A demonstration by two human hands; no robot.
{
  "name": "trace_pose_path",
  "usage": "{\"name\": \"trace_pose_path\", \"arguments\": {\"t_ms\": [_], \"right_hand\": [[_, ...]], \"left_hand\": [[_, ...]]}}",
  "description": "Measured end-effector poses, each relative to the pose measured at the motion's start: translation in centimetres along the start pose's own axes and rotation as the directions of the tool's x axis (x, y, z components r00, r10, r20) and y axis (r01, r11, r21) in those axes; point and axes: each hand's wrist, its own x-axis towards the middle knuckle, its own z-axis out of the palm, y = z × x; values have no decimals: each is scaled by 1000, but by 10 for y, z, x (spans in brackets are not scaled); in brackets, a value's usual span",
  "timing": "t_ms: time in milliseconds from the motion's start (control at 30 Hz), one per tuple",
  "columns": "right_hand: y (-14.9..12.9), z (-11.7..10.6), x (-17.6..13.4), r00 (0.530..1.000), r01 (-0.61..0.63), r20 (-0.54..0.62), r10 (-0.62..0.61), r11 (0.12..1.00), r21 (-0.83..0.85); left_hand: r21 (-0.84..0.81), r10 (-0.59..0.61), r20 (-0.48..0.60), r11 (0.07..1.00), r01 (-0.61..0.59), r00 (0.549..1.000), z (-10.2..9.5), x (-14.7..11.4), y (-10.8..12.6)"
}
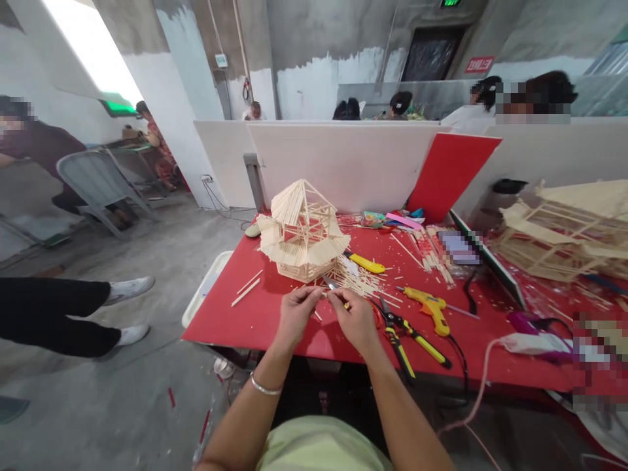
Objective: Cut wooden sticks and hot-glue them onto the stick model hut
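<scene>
My left hand and my right hand meet above the front of the red table, fingertips pinched close together. A small pale bit, perhaps a piece of stick, shows between them, too small to make out. A pointed metal blade juts out beyond my right fingers; its handle is hidden, and whether the hand grips it is unclear. Just past my hands stands a pavilion model of thin wooden sticks, with a peaked upper roof and a wider lower one. Loose wooden sticks lie scattered to its right.
Right of my hands lie yellow-and-black pliers, a yellow glue gun with a cord, and a yellow utility knife. A second stick model stands far right. White partition boards rise behind the table. Someone's legs are at left.
</scene>
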Motion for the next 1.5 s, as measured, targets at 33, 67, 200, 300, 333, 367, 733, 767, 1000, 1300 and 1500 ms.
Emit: {"name": "trace_pose_path", "arguments": {"t_ms": [33,67,200,300,333,367,733,767,1000,1300,1500], "right_hand": [[3,1,-1,1000,-22,4,22,993,-116],[8,2,-2,998,-49,12,54,967,-250],[31,12,-10,985,-113,46,169,815,-568],[43,19,-12,980,-107,74,184,807,-581],[46,19,-11,980,-104,77,184,803,-586],[48,18,-9,980,-103,76,183,799,-592],[43,34,17,968,16,213,133,813,-581],[41,38,17,966,28,226,125,819,-573],[34,58,7,944,99,315,101,821,-562],[30,53,-4,963,-53,178,204,786,-616],[27,55,-10,955,-60,192,228,778,-625]], "left_hand": [[70,30,-29,997,-28,999,-2,0,-4],[156,76,-59,986,-66,995,-4,0,-9],[488,208,-64,860,-151,976,-14,0,-36],[619,235,-19,766,-174,972,-17,1,-53],[643,250,-7,742,-187,968,-17,1,-57],[662,266,1,722,-200,964,-17,2,-60],[666,425,-162,713,-219,891,-32,18,-67],[659,428,-164,718,-224,889,-34,18,-67],[634,418,-213,747,-201,883,-38,15,-62],[585,441,-384,796,-156,811,-58,8,-55],[861,248,-93,506,-47,964,-84,1,-51]]}}
